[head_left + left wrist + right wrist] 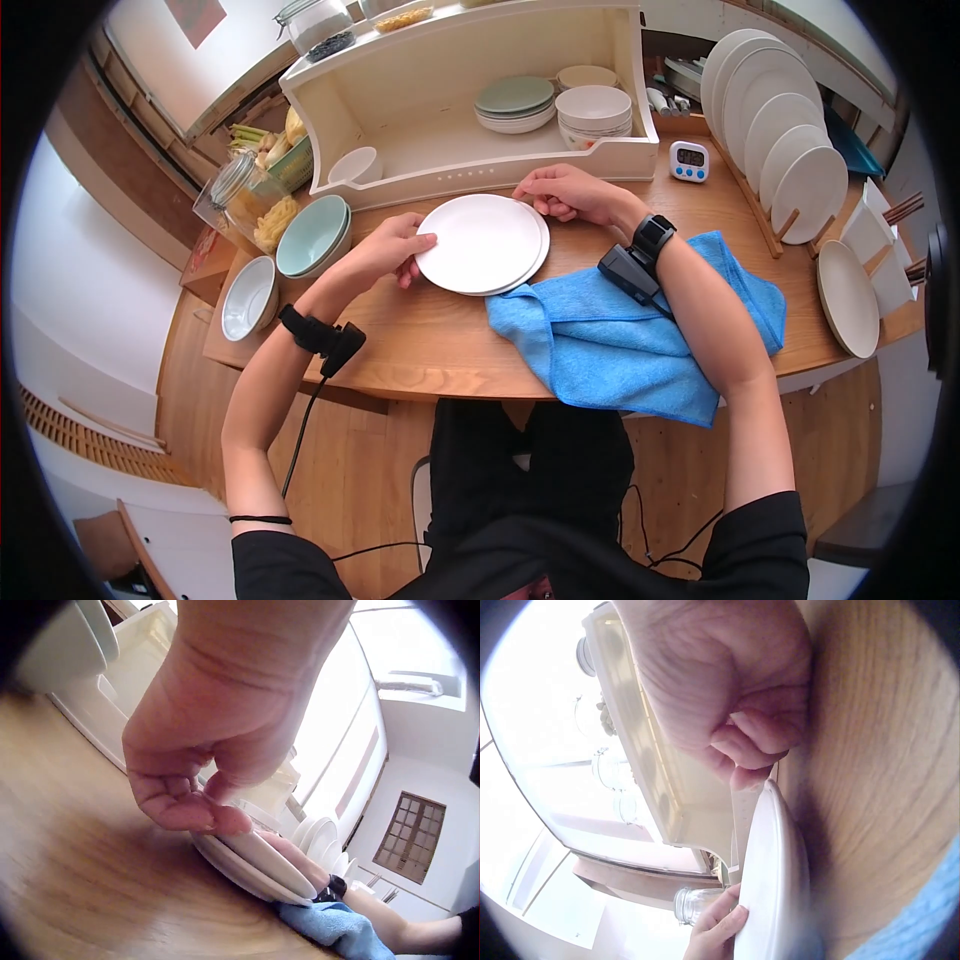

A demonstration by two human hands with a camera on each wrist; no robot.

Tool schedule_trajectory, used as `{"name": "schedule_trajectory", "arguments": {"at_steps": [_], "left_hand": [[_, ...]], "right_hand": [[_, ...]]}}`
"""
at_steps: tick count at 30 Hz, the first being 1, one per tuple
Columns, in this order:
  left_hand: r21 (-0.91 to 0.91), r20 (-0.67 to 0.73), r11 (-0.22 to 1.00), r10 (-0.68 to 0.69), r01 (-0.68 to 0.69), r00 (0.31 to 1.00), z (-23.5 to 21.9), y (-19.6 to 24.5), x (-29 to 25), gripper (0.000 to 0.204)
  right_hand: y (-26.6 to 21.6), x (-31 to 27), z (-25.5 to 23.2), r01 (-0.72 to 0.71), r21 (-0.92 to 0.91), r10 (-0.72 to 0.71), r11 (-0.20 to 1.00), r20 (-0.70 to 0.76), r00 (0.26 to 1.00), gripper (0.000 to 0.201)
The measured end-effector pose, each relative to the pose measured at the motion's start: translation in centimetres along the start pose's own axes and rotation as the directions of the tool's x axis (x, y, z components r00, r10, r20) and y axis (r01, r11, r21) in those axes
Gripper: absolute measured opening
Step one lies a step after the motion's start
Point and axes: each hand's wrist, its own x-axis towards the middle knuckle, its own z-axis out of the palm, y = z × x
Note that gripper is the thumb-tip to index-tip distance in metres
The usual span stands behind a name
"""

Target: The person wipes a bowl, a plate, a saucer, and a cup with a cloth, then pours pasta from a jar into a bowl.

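Two white plates lie one over the other on the wooden table; the upper plate [478, 243] sits shifted to the left, so the lower plate [541, 262] shows along the right side. My left hand [392, 248] pinches the left rim, thumb on top and fingers curled beneath. At the back right rim, my right hand [572, 194] has its fingers curled, with the fingertips pinching the plate's edge [769, 796]. A blue cloth [625, 335] lies crumpled beside the plates, under my right forearm.
A cream shelf [420, 140] behind holds stacked bowls [594, 105] and green plates [514, 95]. Bowls [313, 235] stand at left near glass jars. At right are a timer [689, 161], a rack of upright plates [770, 100] and a leaning oval plate [848, 298].
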Motion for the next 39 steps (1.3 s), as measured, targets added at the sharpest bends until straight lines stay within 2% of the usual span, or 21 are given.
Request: {"name": "schedule_trajectory", "arguments": {"at_steps": [2, 6, 10, 13, 17, 21, 23, 30, 39], "left_hand": [[-0.193, -0.014, 0.980, 0.042, -0.044, 0.999, -0.1, 0.0, -0.4, 0.036], [-0.288, -0.016, 0.952, 0.099, -0.099, 0.995, -0.9, 0.2, -0.9, 0.032], [-0.314, -0.088, 0.939, 0.117, -0.139, 0.989, -1.7, 1.6, -1.7, 0.027], [-0.458, -0.187, 0.854, 0.180, -0.248, 0.966, -3.1, 3.1, -1.1, 0.019], [-0.516, -0.293, 0.802, 0.166, -0.302, 0.942, -4.9, 4.9, 3.1, 0.016], [-0.609, -0.284, 0.727, 0.173, -0.317, 0.943, -5.6, 6.2, 9.6, 0.016], [-0.667, -0.296, 0.694, 0.085, -0.270, 0.951, -5.4, 6.7, 12.6, 0.017], [-0.652, -0.319, 0.718, 0.035, -0.245, 0.947, -3.5, 8.2, 20.3, 0.017], [-0.571, -0.358, 0.781, 0.039, -0.252, 0.933, -2.8, 8.3, 25.6, 0.019]], "right_hand": [[0.0, 0.0, 0.0, 0.000, -0.002, 0.000, 1.000, -0.003, 1.000, 0.029], [0.1, 0.1, 0.0, -0.003, 0.002, 0.003, 1.000, -0.008, 1.000, 0.029], [-0.1, -0.1, 0.1, -0.003, 0.028, 0.004, 1.000, -0.023, 1.000, 0.029], [-0.3, -0.1, 0.1, -0.024, 0.026, 0.024, 0.999, -0.019, 1.000, 0.029], [0.1, 0.2, 0.1, -0.002, 0.052, 0.003, 0.999, -0.024, 1.000, 0.027], [0.2, 0.2, -0.1, 0.002, 0.061, -0.001, 0.998, -0.022, 1.000, 0.026], [0.3, 0.4, -0.1, 0.001, 0.069, 0.000, 0.998, -0.019, 1.000, 0.026], [0.2, 0.5, -0.1, -0.023, 0.099, 0.023, 0.995, -0.004, 1.000, 0.026], [-0.1, 0.5, -0.3, -0.047, 0.143, 0.044, 0.989, 0.025, 0.999, 0.028]]}}
